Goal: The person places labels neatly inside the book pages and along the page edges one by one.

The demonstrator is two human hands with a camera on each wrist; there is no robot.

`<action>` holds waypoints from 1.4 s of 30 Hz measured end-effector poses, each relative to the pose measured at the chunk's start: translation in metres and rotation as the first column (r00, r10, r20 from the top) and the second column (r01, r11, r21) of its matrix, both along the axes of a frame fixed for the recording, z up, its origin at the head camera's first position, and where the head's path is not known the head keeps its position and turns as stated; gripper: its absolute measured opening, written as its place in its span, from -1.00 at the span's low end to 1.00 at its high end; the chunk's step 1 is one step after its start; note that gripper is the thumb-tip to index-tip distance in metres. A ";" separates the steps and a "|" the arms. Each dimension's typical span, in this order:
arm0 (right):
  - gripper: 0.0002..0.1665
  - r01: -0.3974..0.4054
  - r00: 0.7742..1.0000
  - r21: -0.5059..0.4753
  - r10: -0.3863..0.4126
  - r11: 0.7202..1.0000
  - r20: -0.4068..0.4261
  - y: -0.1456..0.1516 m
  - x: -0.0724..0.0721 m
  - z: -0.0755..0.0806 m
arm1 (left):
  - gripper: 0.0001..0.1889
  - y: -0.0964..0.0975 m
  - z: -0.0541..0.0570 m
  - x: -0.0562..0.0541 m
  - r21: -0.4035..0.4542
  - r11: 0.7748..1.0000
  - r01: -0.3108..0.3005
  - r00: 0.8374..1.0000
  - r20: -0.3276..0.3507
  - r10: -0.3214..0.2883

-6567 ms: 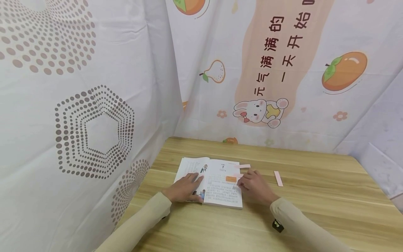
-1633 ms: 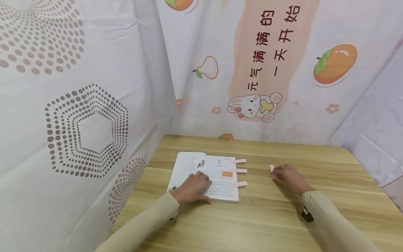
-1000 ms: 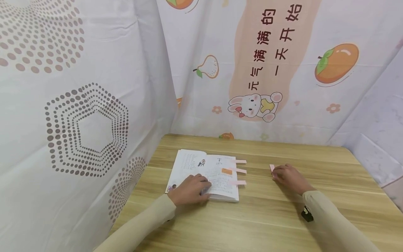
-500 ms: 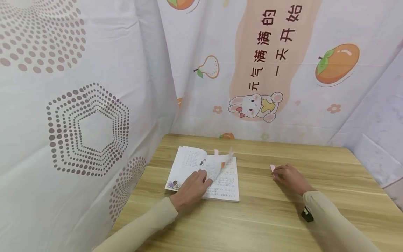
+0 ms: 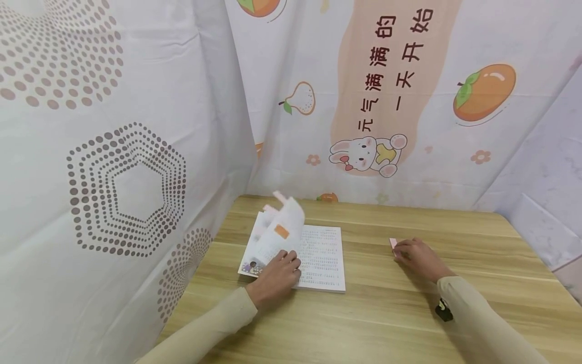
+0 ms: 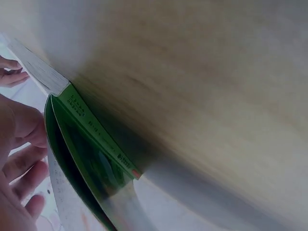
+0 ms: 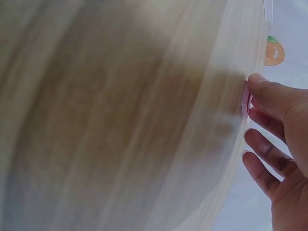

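A paperback book (image 5: 324,258) lies spread flat on the wooden table, its green spine (image 6: 98,132) showing in the left wrist view. My left hand (image 5: 278,273) is at the book's lower middle and pinches the bottom of a page (image 5: 292,218). This page stands up and curls leftward, with an orange block printed on it. Pink sticky tabs (image 5: 280,196) jut from its far edge. Well to the right of the book, my right hand (image 5: 419,260) pinches a slim pad of pink sticky notes (image 7: 245,100) between thumb and index finger.
The table (image 5: 364,313) meets a white printed cloth (image 5: 300,172) at the back, and another patterned cloth (image 5: 150,283) runs along its left side. A black wrist strap piece (image 5: 443,310) shows at the right sleeve.
Three pink tabs now stick to the page, which has swung up from the right side toward the left with my left hand. My right hand moved rightward from the book to the pink pad.
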State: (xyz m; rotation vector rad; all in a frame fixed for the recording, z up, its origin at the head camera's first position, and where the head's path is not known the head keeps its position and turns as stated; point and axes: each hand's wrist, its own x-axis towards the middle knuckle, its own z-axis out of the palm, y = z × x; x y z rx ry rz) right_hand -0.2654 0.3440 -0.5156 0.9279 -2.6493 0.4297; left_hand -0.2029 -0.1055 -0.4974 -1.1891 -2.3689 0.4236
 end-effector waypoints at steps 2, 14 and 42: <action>-0.86 0.003 1.000 0.003 -0.003 1.000 0.011 0.000 0.000 0.001 | -0.93 0.000 -0.002 0.000 0.019 1.000 0.004 1.000 0.023 -0.004; -0.85 0.004 0.999 0.002 -0.004 1.000 0.033 0.000 -0.002 0.001 | -0.47 -0.003 -0.011 -0.003 0.084 0.996 -0.033 0.997 0.066 0.027; -0.84 -0.019 1.000 0.010 0.018 1.000 0.020 -0.003 0.000 0.009 | -0.58 -0.012 0.004 0.002 0.139 0.989 -0.046 0.972 0.233 0.012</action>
